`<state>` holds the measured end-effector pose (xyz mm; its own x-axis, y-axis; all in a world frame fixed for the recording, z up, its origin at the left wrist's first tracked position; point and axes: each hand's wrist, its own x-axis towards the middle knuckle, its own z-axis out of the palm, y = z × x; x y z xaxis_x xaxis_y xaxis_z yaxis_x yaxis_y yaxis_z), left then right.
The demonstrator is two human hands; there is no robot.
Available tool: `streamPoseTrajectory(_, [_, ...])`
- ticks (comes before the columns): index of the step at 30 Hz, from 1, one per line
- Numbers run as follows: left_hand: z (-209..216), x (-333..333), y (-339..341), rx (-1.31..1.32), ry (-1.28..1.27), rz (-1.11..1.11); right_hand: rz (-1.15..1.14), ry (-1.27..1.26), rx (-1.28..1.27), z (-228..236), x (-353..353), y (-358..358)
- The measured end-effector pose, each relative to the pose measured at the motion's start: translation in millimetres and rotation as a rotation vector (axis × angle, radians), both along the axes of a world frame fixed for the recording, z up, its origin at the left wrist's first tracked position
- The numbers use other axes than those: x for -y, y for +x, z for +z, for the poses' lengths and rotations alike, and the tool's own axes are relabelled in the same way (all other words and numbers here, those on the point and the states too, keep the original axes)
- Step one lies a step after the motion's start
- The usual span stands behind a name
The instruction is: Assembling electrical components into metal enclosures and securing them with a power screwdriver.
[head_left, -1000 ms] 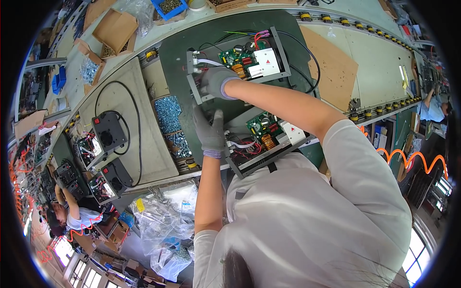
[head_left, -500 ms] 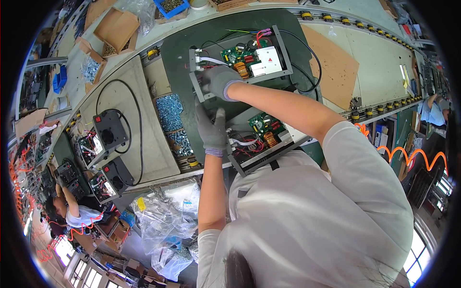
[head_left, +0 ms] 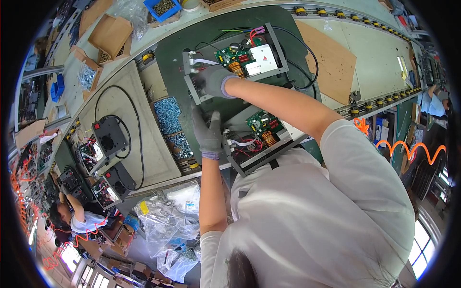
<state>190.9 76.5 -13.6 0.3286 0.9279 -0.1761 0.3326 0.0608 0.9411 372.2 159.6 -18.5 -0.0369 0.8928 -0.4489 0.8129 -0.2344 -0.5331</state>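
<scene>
Two opened metal device housings with green circuit boards are in front of me. My right hand [head_left: 214, 80], in a grey glove, reaches into the farther housing [head_left: 269, 75], right behind its front panel [head_left: 188, 77]. Its fingers are bent and partly hidden, so what they hold cannot be made out. My left hand [head_left: 207, 133], gloved too, is just below that panel, fingers stretched upward and thumb apart, with nothing visible in it. The nearer housing [head_left: 261, 162] lies tilted against my body, next to my left wrist. A white ribbon cable [head_left: 205, 61] runs inside the farther one.
Blue-silver screws fill two trays [head_left: 168, 115] left of the dark green mat [head_left: 170, 53]. Two black devices [head_left: 110, 134] with a cord stand on a board farther left. Cardboard [head_left: 329, 62] lies at right. Plastic bags [head_left: 168, 223] hang below the bench edge. A co-worker [head_left: 81, 216] sits far left.
The view has shifted slightly. Both hands stay at the farther housing's front panel, with only small finger movement.
</scene>
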Motion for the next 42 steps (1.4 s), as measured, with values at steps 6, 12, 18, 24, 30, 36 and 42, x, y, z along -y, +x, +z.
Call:
streamPoseTrajectory(6, [-8, 0, 2, -0.009, 0.086, 0.031, -0.008, -0.025, 0.032, 24, 5, -5])
streamPoseTrajectory(12, [-13, -1, -2, 0.009, 0.114, 0.012, -0.042, -0.055, -0.039, 13, 4, -5])
streamPoseTrajectory(18, [-3, -2, -11, -0.009, -0.041, -0.032, -0.024, -0.010, 0.061, 19, 7, -5])
streamPoseTrajectory(24, [15, 1, -3, -0.017, 0.053, -0.036, -0.055, -0.041, 0.036, 20, 11, -9])
streamPoseTrajectory(30, [-1, 0, -11, 0.067, -0.035, -0.034, -0.108, -0.030, 0.086, 28, 11, -17])
streamPoseTrajectory(36, [-24, -19, -29, 0.193, -0.013, 0.028, -0.071, 0.141, 0.101, 39, 31, -4])
streamPoseTrajectory(42, [-104, -65, -111, -0.184, -0.062, 0.355, 0.035, 0.265, 0.058, 30, 26, -1])
